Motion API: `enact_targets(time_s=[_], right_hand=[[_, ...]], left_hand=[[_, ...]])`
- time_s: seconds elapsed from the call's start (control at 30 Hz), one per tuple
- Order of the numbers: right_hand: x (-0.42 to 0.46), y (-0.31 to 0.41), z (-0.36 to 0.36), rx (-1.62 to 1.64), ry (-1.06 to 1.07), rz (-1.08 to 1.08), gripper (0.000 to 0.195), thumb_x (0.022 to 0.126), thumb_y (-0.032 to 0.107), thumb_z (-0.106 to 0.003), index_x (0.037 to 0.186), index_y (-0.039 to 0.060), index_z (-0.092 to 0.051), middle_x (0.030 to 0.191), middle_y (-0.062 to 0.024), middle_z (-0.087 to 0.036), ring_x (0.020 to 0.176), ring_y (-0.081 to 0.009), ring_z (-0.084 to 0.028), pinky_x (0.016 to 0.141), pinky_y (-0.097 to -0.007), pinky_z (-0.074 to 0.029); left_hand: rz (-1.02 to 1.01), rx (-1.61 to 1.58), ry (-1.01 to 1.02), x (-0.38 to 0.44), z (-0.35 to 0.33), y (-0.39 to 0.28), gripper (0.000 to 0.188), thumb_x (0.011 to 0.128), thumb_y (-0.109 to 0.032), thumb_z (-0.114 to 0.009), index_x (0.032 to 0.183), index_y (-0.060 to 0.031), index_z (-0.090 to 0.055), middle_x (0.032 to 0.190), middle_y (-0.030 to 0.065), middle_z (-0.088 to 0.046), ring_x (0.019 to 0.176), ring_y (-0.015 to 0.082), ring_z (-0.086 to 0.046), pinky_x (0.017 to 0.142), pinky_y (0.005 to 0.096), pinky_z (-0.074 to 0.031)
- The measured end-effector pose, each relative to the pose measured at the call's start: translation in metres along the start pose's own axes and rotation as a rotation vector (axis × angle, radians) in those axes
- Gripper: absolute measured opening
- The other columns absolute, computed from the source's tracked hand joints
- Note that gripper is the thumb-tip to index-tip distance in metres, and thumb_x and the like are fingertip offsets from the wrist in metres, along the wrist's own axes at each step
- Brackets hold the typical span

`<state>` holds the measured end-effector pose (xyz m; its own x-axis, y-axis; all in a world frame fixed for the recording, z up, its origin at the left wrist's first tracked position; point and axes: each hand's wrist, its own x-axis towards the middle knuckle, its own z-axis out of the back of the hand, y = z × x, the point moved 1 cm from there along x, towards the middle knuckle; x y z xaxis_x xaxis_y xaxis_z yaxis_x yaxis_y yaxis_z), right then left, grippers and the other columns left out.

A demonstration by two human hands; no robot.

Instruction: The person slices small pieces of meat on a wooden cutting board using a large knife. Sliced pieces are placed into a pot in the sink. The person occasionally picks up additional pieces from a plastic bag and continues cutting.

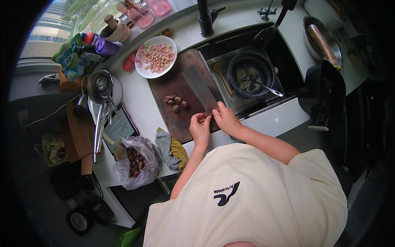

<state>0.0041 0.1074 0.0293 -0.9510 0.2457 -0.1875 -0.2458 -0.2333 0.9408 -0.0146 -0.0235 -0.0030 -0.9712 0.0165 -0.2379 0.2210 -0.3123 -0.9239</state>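
Observation:
Close to the near edge of the dark cutting board (160,120), my left hand (200,128) pinches a brown chestnut (207,114) in its fingertips. My right hand (227,120) grips a broad-bladed cleaver (200,88) low, near the handle end; its blade points away across the board. The cleaver's heel is close to the chestnut, but whether they touch is hidden by my fingers. Several more chestnuts (176,107) lie loose on the board to the left of the blade. A white floral plate (150,74) of pale, peeled-looking nuts (159,57) overlaps the board's far left corner.
Right of the board, the sink (226,100) holds a wooden spoon (222,78) and a dark pot (232,85) with a metal spoon. A plastic bag of chestnuts (152,171), a cloth (168,151) and a tablet (118,128) sit at left. A black drawer-like basket (334,89) stands at right.

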Motion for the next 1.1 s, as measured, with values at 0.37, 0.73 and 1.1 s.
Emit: enact_targets(time_s=[0.37, 0.73, 1.1], right_hand=[[-0.001, 0.010, -0.009, -0.225, 0.047, 0.009, 0.014, 0.090, 0.013, -0.048, 0.093, 0.0016, -0.040, 0.069, -0.0235, -0.060, 0.069, -0.0433, -0.059, 0.059, -0.0511, -0.046], [0.004, 0.015, -0.018, -0.280, 0.041, 0.063, 0.013, 0.090, 0.012, -0.047, 0.092, 0.0015, -0.041, 0.070, -0.0227, -0.061, 0.069, -0.0419, -0.060, 0.059, -0.0497, -0.048], [0.022, 0.004, -0.030, -0.171, 0.020, -0.049, 0.014, 0.089, 0.013, -0.048, 0.092, 0.0014, -0.041, 0.072, -0.0244, -0.060, 0.072, -0.0448, -0.059, 0.061, -0.0510, -0.045]], left_hand=[[-0.039, 0.014, -0.033, 0.003, 0.000, 0.007, 0.016, 0.080, -0.009, -0.070, 0.084, 0.0005, -0.057, 0.075, 0.0036, -0.063, 0.066, 0.0065, -0.056, 0.062, 0.0217, -0.048], [-0.032, 0.046, -0.023, 0.010, 0.001, 0.006, 0.019, 0.083, -0.013, -0.069, 0.082, 0.0013, -0.056, 0.073, 0.0029, -0.061, 0.063, 0.0052, -0.052, 0.059, 0.0209, -0.046], [0.036, 0.035, -0.008, 0.019, 0.003, 0.003, 0.026, 0.082, -0.019, -0.071, 0.081, 0.0025, -0.056, 0.071, 0.0043, -0.060, 0.062, 0.0051, -0.051, 0.057, 0.0206, -0.044]])
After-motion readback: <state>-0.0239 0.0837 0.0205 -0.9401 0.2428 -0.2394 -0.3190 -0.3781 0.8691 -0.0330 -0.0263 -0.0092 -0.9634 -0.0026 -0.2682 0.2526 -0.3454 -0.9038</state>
